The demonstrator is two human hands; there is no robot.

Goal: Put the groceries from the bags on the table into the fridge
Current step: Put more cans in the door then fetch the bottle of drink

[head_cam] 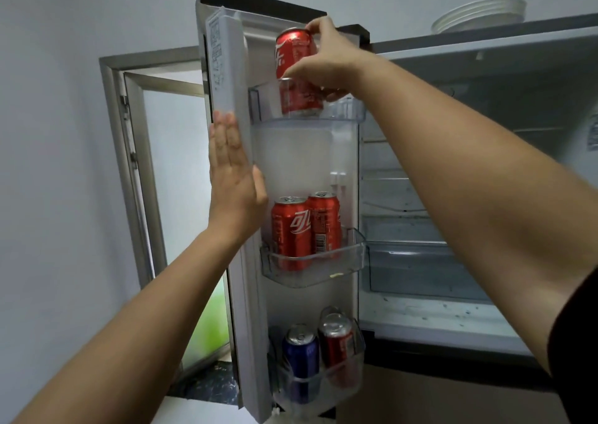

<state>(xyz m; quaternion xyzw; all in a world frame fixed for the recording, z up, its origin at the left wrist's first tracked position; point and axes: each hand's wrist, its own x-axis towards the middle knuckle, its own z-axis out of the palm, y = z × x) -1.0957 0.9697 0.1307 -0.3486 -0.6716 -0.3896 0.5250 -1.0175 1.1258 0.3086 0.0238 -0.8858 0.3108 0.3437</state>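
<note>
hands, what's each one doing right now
Left hand: open, fingers flat against the door edge.
Right hand: closed, holding a can.

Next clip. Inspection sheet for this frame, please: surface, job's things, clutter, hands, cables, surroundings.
Surface: table not in view; top door shelf, clear plastic, takes the top can's lower half.
Job's things: top can, red, upright; two red cans in the middle shelf; blue can and dark red can in the bottom shelf.
Clutter: nothing seen.
Hands: right hand grips the top can; left hand lies flat on the door edge.
Cables: nothing seen.
Surroundings: fridge interior open; stacked plates on top; window behind.
</note>
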